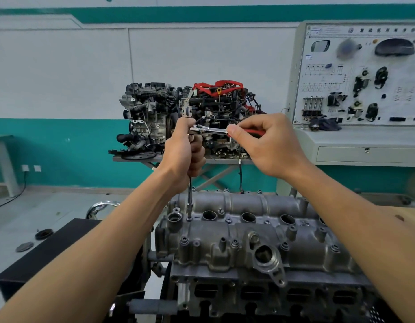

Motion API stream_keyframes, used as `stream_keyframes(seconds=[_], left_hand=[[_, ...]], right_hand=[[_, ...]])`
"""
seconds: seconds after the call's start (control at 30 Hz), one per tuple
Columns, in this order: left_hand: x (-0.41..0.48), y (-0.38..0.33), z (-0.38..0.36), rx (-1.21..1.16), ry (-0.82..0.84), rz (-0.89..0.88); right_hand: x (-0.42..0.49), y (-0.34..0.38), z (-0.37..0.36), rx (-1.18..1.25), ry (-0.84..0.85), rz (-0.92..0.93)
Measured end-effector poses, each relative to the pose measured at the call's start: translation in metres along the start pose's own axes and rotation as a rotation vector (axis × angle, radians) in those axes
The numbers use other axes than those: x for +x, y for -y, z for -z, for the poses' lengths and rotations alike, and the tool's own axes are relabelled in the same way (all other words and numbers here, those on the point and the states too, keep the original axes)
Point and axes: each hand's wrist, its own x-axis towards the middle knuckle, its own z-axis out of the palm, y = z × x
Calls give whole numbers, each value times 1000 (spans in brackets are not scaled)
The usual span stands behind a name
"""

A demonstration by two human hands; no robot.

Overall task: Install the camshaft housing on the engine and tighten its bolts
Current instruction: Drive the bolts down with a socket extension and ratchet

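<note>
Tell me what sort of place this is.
Probably an automotive training workshop: a display board of mounted car parts and wiring diagrams, two engines on a stand, and a camshaft housing under a ratchet.

Cannot see the bolt head under the socket tip [189, 216] at the far-left end of the camshaft housing [243, 243]. Cannot trace the upper extension bar [190, 194] above the housing: swallowed by the left hand [184, 151]. Only glimpse the red grip of the ratchet [208, 129], covered by the right hand [269, 148]. Lose the housing's far-right plug hole [322, 220] behind the right forearm [346, 206]. Lose the engine [248, 297] below the housing at the bottom edge. Cannot read labels on the training board [355, 89] beyond and right of the housing; blurred patch near its top, right side cut off.
</note>
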Motion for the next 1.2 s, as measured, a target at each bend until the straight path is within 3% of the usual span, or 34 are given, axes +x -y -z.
stream_keyframes(seconds=[0.4,0.5,0.6,0.67,0.77,1.0,1.2], left_hand=[[6,2,-4,16,-111,-116],[8,0,-6,24,-79,-90],[7,1,-7,59,-34,-74],[4,5,-17,139,38,-85],[4,8,-27,177,77,-52],[11,4,-10,77,-56,-65],[13,3,-8,51,-60,-76]], right_hand=[[-47,62,-18,-210,-119,69],[-36,46,-18,-89,-138,85],[-5,-9,-14,121,-143,-142],[11,-40,-15,33,-80,-318],[23,-61,-25,-13,-4,-391],[-3,-31,-21,-103,-285,-146],[-32,11,-14,-8,-344,-8]])
